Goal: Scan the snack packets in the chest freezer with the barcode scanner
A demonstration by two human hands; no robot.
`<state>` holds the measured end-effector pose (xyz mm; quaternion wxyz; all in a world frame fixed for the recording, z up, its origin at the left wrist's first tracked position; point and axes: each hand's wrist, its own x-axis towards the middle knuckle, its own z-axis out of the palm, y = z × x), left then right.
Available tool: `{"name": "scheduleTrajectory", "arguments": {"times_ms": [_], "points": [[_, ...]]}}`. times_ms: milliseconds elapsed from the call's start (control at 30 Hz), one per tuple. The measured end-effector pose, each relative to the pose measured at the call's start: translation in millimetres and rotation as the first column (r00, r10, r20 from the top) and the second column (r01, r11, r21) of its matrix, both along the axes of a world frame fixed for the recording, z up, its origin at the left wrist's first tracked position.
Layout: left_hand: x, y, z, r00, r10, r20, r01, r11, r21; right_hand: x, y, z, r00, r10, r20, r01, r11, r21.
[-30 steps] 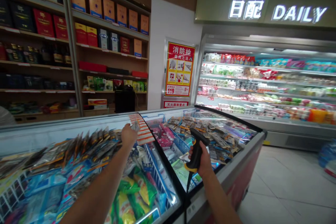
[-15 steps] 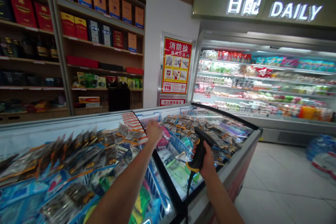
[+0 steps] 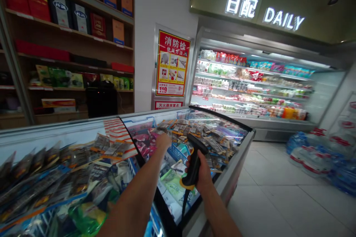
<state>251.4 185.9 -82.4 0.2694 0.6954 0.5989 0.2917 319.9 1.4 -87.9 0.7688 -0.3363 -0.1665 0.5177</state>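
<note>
My right hand [image 3: 202, 172] is wrapped round a black and yellow barcode scanner [image 3: 194, 163], held upright over the freezer's right section. A dark cord [image 3: 185, 203] runs down from its grip. My left hand [image 3: 163, 140] reaches further into the freezer, beside dark flat packets with orange edges [image 3: 182, 129]. Only the back of that hand shows; its fingers are hidden and blurred. Pink packages [image 3: 146, 144] lie just left of it. Below, a pale green package [image 3: 174, 181] rests near a blue basket [image 3: 175, 153].
A black frame bar [image 3: 164, 207] divides the chest freezer. Its left section holds rows of packets [image 3: 41, 159] and a striped bag [image 3: 118, 133]. Shelves with boxes stand behind at left. A lit chilled cabinet [image 3: 250, 77] is at the back, and bottled-water packs [image 3: 308, 159] sit on the floor at right.
The view has turned to the right, bringing more of the water packs into sight. My left hand has moved across from the dividing bar towards the packets on the right. My right hand keeps the scanner.
</note>
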Motion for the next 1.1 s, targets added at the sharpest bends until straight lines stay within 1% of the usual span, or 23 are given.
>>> {"name": "scheduleTrajectory", "arguments": {"times_ms": [33, 100, 167, 200, 267, 333, 367, 400, 467, 633, 733, 967, 1100], "points": [[-5, 0, 1.4, 0.998, -0.021, 0.063, 0.023, 0.999, -0.026, 0, -1, 0, 1.0, 0.01, 0.002, -0.01, 1.0, 0.002], [-17, -3, 3.4, 0.987, -0.04, 0.153, 0.045, 0.999, -0.031, -1, -3, 1, 0.999, 0.033, 0.016, -0.033, 0.999, -0.002], [-31, -10, 3.5, 0.976, -0.03, 0.216, 0.036, 0.999, -0.023, -2, -4, 2, 0.998, 0.057, 0.022, -0.057, 0.998, -0.006], [-38, -15, 2.7, 0.961, -0.019, 0.276, 0.029, 0.999, -0.03, -3, -5, 2, 0.997, 0.069, 0.018, -0.069, 0.998, -0.003], [-49, -23, -0.1, 0.896, 0.004, 0.444, 0.033, 0.997, -0.075, -3, -5, 2, 0.995, 0.097, -0.002, -0.097, 0.995, 0.01], [-57, -29, -3.1, 0.793, 0.052, 0.607, 0.046, 0.988, -0.144, -4, -5, 1, 0.992, 0.125, -0.016, -0.124, 0.992, 0.022], [-59, -31, -4.3, 0.743, 0.083, 0.664, 0.046, 0.984, -0.174, -4, -5, 1, 0.991, 0.133, -0.017, -0.132, 0.991, 0.022], [-61, -32, -5.2, 0.713, 0.109, 0.692, 0.038, 0.98, -0.193, -4, -5, 1, 0.99, 0.137, -0.017, -0.136, 0.99, 0.019], [-61, -32, -6.1, 0.69, 0.133, 0.712, 0.018, 0.98, -0.201, -4, -5, 1, 0.991, 0.136, -0.014, -0.136, 0.991, 0.015], [-60, -33, -4.6, 0.702, 0.117, 0.703, -0.007, 0.987, -0.158, -4, -5, 1, 0.989, 0.145, -0.003, -0.145, 0.989, 0.024], [-61, -34, -3.5, 0.697, 0.129, 0.705, -0.013, 0.986, -0.167, -5, -5, 2, 0.988, 0.153, 0.005, -0.153, 0.988, 0.028], [-62, -33, -6.1, 0.638, 0.141, 0.757, 0.001, 0.983, -0.183, -6, -6, 1, 0.988, 0.152, 0.01, -0.153, 0.988, 0.031], [-62, -33, -7.7, 0.631, 0.135, 0.764, -0.005, 0.985, -0.171, -6, -6, -1, 0.984, 0.179, 0.021, -0.18, 0.983, 0.048]]}}
